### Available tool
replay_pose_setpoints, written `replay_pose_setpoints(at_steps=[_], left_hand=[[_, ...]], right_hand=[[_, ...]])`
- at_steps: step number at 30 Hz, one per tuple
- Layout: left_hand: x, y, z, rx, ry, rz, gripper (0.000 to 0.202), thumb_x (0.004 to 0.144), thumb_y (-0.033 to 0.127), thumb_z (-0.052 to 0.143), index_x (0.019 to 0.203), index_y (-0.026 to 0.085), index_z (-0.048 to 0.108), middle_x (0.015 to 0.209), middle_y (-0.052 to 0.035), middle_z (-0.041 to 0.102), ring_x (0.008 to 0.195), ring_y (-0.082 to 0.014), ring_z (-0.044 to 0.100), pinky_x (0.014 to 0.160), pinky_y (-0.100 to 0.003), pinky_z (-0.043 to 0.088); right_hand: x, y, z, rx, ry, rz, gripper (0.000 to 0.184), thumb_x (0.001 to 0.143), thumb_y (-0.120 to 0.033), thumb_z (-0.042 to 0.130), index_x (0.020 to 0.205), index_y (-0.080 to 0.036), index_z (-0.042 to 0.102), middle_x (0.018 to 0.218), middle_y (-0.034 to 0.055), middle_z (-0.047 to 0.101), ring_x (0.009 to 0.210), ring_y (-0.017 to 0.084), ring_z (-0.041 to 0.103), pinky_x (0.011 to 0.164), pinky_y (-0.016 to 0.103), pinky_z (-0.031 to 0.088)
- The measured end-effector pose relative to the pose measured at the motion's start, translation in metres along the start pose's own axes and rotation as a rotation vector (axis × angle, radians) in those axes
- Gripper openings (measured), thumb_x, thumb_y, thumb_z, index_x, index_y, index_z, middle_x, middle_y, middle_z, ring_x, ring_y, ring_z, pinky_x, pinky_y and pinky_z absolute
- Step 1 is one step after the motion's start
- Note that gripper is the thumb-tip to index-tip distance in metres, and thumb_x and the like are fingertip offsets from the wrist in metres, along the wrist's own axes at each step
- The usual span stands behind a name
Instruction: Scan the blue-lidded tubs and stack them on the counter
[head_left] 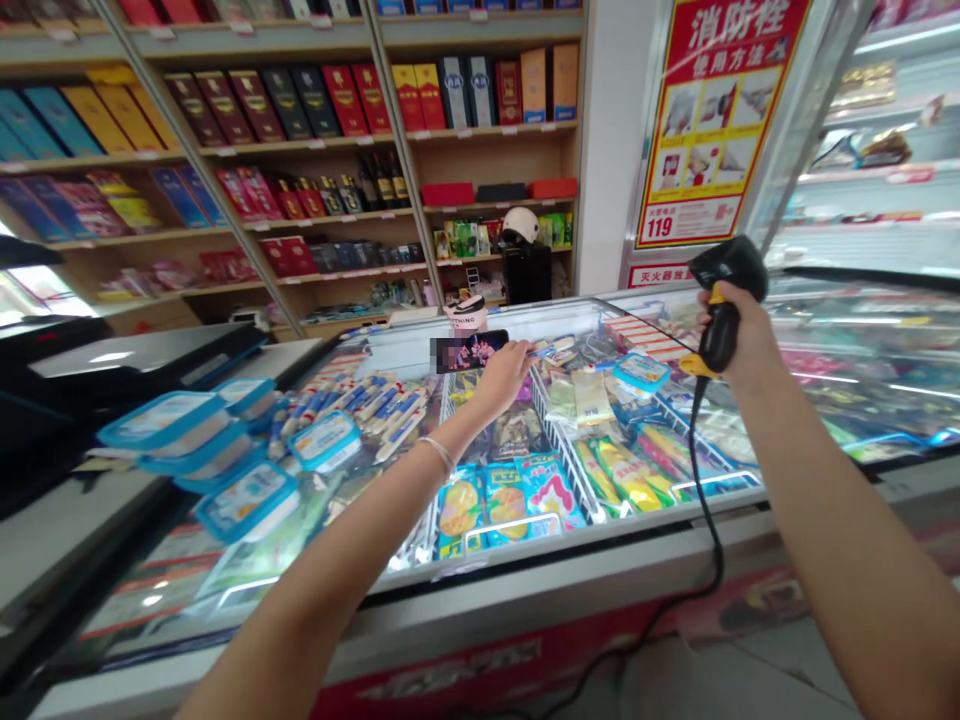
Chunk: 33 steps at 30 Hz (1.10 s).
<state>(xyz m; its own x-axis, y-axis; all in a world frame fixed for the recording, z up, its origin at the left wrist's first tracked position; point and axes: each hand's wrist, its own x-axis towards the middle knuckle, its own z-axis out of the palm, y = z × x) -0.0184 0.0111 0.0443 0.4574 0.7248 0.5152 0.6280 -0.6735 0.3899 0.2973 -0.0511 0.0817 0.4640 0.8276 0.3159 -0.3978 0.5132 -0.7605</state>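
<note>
So, left to right along the freezer (pixel 525 592): blue-lidded tubs (pixel 178 420) pile up at its left end, slim wrapped bars (pixel 386 402) nearer its middle. Over that middle, a phone (pixel 484 350) — and the left hand (pixel 507 374) just beside it; whether those fingers grip anything, I can't tell. Next, the right hand (pixel 745 335) — wrapped round a black scanner (pixel 730 265) above the freezer's right half, cable (pixel 702 485) drooping past its front edge.

Their L arm (pixel 360 530) stretches fwd, bare, L wrist (pixel 459 428) approx straight, L hand (pixel 511 370) w/ its back facing up. R arm (pixel 832 480) is bare too, angled up, R hand (pixel 735 325) a bit higher in view n curled in a grip.
</note>
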Motion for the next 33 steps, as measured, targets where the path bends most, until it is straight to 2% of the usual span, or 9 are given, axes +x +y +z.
replay_pose_setpoints(at_steps=[3, 6, 9, 11, 15, 20, 25, 33], left_hand=[[-0.035, -0.022, -0.035, -0.454, -0.042, -0.216, 0.019, 0.096, 0.027, 0.041, 0.102, 0.015, 0.055, 0.093, -0.0096, 0.069, 0.080, -0.0176, 0.068, 0.078, -0.035, 0.055], [-0.065, -0.041, -0.061, -0.823, -0.045, -0.315, 0.020, 0.097, 0.032, 0.039, 0.096, 0.017, 0.052, 0.098, -0.0111, 0.071, 0.082, -0.0167, 0.070, 0.083, -0.037, 0.056], [-0.087, -0.056, -0.080, -0.889, 0.047, -0.330, 0.020, 0.095, 0.036, 0.046, 0.101, 0.018, 0.051, 0.107, -0.0111, 0.071, 0.094, -0.0175, 0.070, 0.091, -0.038, 0.054], [-0.097, -0.066, -0.089, -0.828, 0.156, -0.319, 0.022, 0.092, 0.039, 0.051, 0.103, 0.020, 0.050, 0.113, -0.0108, 0.070, 0.102, -0.0186, 0.068, 0.094, -0.039, 0.052], [-0.110, -0.085, -0.100, -0.665, 0.374, -0.158, 0.022, 0.088, 0.038, 0.054, 0.101, 0.021, 0.049, 0.119, -0.0109, 0.067, 0.113, -0.0199, 0.063, 0.099, -0.041, 0.049], [-0.114, -0.093, -0.106, -0.492, 0.480, -0.006, 0.018, 0.089, 0.029, 0.050, 0.105, 0.020, 0.053, 0.122, -0.0117, 0.065, 0.118, -0.0218, 0.060, 0.102, -0.041, 0.046], [-0.117, -0.090, -0.104, -0.340, 0.460, 0.033, 0.020, 0.094, 0.025, 0.041, 0.110, 0.019, 0.052, 0.124, -0.0127, 0.063, 0.114, -0.0196, 0.060, 0.096, -0.035, 0.047], [-0.120, -0.084, -0.095, -0.190, 0.314, -0.012, 0.028, 0.096, 0.024, 0.034, 0.118, 0.018, 0.052, 0.114, -0.0104, 0.065, 0.107, -0.0195, 0.061, 0.093, -0.033, 0.046]], right_hand=[[-0.026, 0.003, 0.057, 0.032, -0.047, 0.053, 0.006, 0.078, -0.021, 0.068, 0.081, -0.019, 0.062, 0.079, 0.0033, 0.069, 0.044, 0.007, 0.051, 0.034, 0.017, 0.044], [-0.054, 0.026, 0.115, 0.041, -0.163, 0.123, 0.016, 0.071, -0.023, 0.075, 0.078, -0.019, 0.061, 0.074, 0.0019, 0.068, 0.043, 0.007, 0.052, 0.035, 0.018, 0.045], [-0.082, 0.061, 0.158, 0.038, -0.250, 0.205, 0.025, 0.066, -0.027, 0.080, 0.074, -0.019, 0.059, 0.064, -0.0007, 0.064, 0.042, 0.008, 0.053, 0.035, 0.019, 0.046], [-0.098, 0.086, 0.174, 0.013, -0.307, 0.261, 0.028, 0.063, -0.030, 0.082, 0.075, -0.019, 0.058, 0.061, -0.0013, 0.063, 0.041, 0.009, 0.054, 0.034, 0.020, 0.046], [-0.121, 0.126, 0.176, -0.093, -0.428, 0.309, 0.036, 0.061, -0.035, 0.084, 0.080, -0.020, 0.057, 0.058, -0.0027, 0.063, 0.039, 0.012, 0.055, 0.033, 0.022, 0.045], [-0.134, 0.144, 0.166, -0.213, -0.534, 0.313, 0.050, 0.060, -0.036, 0.085, 0.093, -0.024, 0.048, 0.057, -0.0065, 0.063, 0.037, 0.015, 0.056, 0.033, 0.025, 0.046], [-0.142, 0.139, 0.171, -0.267, -0.585, 0.261, 0.057, 0.060, -0.039, 0.085, 0.099, -0.026, 0.045, 0.056, -0.0080, 0.062, 0.034, 0.017, 0.055, 0.031, 0.026, 0.044], [-0.142, 0.131, 0.170, -0.317, -0.656, 0.145, 0.053, 0.066, -0.039, 0.082, 0.100, -0.027, 0.043, 0.061, -0.0063, 0.064, 0.036, 0.017, 0.057, 0.034, 0.029, 0.047]])
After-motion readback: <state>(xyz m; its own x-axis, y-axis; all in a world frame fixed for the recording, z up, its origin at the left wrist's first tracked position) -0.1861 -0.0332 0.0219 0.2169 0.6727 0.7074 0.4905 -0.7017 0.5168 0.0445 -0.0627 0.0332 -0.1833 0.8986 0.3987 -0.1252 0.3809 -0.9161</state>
